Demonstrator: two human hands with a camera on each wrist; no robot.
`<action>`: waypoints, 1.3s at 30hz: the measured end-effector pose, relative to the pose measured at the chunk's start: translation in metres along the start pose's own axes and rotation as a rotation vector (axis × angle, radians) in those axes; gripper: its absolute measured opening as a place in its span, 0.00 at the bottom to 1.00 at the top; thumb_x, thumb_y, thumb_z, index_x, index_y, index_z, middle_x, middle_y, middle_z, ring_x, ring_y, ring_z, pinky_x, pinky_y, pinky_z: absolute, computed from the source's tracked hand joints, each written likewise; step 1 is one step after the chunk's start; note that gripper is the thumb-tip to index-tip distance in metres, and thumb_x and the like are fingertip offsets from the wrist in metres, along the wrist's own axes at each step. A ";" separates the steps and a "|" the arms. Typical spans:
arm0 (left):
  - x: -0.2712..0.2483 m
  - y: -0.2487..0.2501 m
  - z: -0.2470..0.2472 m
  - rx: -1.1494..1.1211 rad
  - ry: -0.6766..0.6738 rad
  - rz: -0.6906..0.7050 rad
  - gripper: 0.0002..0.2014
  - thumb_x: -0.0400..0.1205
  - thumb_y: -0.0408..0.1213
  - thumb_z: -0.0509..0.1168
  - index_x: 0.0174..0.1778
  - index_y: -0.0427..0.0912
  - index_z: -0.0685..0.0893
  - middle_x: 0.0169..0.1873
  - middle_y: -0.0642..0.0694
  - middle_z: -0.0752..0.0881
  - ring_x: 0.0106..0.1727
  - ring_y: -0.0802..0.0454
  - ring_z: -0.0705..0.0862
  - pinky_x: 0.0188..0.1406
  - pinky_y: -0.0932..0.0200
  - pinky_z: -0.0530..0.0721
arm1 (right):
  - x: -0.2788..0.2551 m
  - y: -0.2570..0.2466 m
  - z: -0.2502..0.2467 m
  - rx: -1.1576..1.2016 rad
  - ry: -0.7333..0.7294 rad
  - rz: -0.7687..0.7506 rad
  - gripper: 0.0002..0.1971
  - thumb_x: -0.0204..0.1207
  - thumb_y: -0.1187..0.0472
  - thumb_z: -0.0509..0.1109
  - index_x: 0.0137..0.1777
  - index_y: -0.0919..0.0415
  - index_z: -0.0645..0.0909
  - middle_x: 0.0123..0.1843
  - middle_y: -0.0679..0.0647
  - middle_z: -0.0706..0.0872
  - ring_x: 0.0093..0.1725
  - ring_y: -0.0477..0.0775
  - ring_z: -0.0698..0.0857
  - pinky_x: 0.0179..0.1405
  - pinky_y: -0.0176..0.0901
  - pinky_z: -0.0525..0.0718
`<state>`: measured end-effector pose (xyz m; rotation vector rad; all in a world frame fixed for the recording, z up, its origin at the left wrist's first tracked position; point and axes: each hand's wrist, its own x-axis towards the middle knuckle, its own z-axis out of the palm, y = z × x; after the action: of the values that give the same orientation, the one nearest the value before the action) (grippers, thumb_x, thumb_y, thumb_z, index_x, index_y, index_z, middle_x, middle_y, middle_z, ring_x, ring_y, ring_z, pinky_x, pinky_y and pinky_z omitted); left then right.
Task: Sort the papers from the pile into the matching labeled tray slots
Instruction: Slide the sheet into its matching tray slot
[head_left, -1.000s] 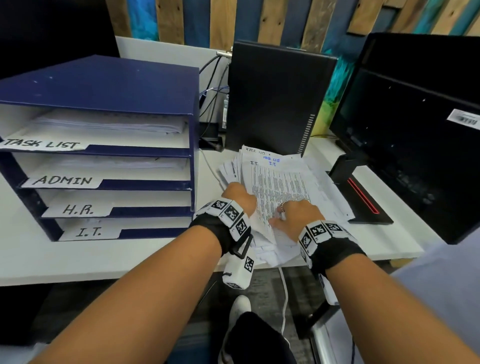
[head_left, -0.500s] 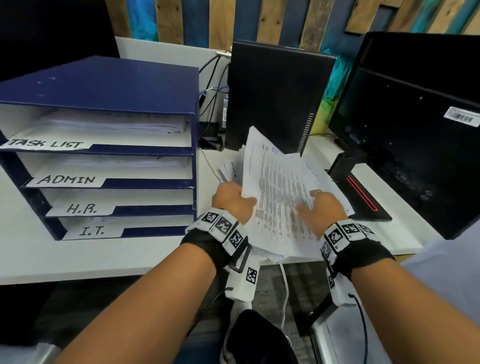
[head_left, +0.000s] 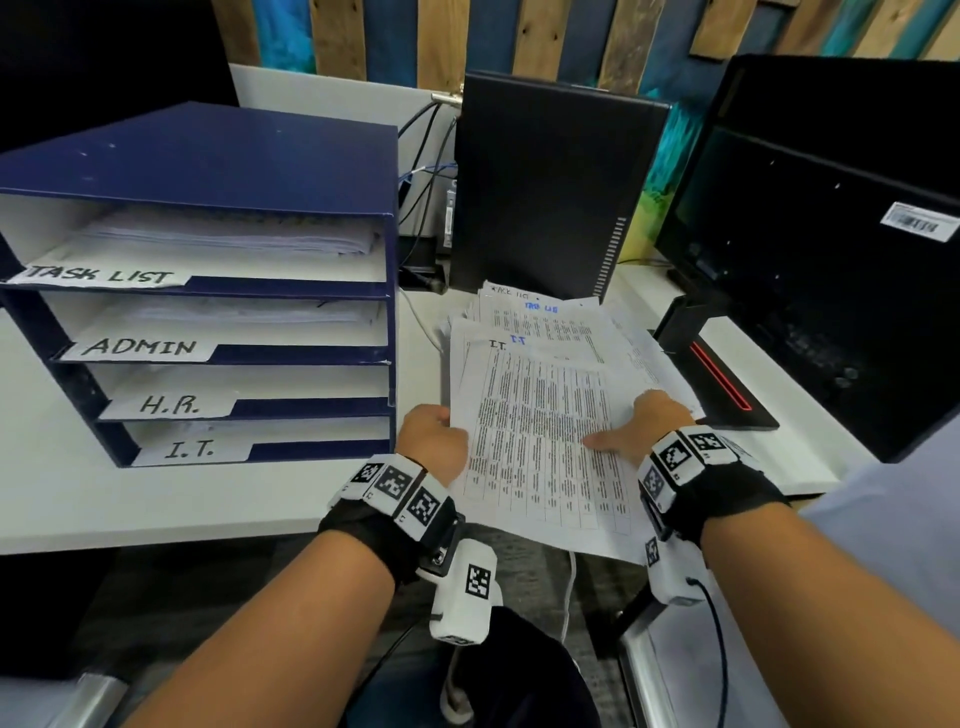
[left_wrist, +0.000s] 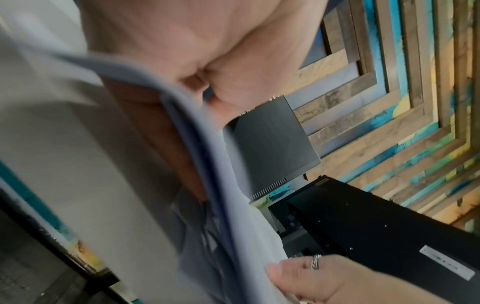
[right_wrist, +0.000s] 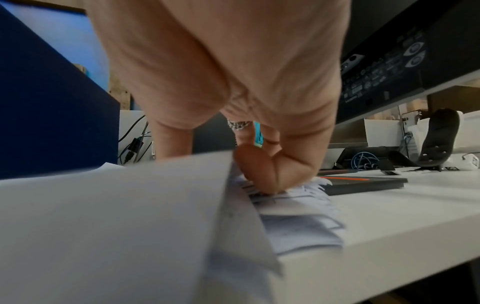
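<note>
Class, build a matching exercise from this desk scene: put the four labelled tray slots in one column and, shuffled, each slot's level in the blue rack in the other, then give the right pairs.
Slots
1. TASK LIST slot
2. ADMIN slot
3. H.R. slot
4. I.T. slot

Levels in the blue rack
A. bottom
B. second from top
C. top
D. third from top

Pairs: 1-C, 2-B, 3-D, 4-A
</note>
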<state>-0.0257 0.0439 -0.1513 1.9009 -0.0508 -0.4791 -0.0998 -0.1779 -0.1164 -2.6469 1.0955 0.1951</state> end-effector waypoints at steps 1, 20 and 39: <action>0.001 0.000 -0.003 -0.028 -0.009 -0.034 0.12 0.82 0.22 0.60 0.40 0.41 0.84 0.50 0.40 0.87 0.54 0.41 0.86 0.59 0.45 0.86 | -0.003 0.002 -0.002 0.020 0.005 0.004 0.40 0.66 0.40 0.83 0.70 0.62 0.74 0.64 0.57 0.82 0.58 0.57 0.84 0.42 0.40 0.76; 0.000 0.001 -0.006 -0.070 -0.016 -0.104 0.22 0.87 0.51 0.54 0.56 0.34 0.83 0.50 0.39 0.89 0.50 0.40 0.89 0.53 0.40 0.89 | 0.026 -0.014 -0.010 0.231 0.171 -0.034 0.09 0.79 0.65 0.71 0.57 0.62 0.83 0.49 0.58 0.85 0.49 0.62 0.84 0.44 0.45 0.79; -0.042 -0.005 -0.009 -0.245 0.149 0.279 0.11 0.83 0.32 0.69 0.59 0.47 0.87 0.53 0.51 0.91 0.50 0.52 0.91 0.53 0.45 0.90 | -0.014 0.004 -0.013 0.812 0.176 -0.154 0.45 0.74 0.43 0.78 0.84 0.63 0.64 0.72 0.59 0.82 0.70 0.59 0.82 0.66 0.47 0.78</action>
<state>-0.0626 0.0646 -0.1404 1.6509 -0.1503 -0.1464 -0.1126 -0.1750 -0.1013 -2.0078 0.7759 -0.4335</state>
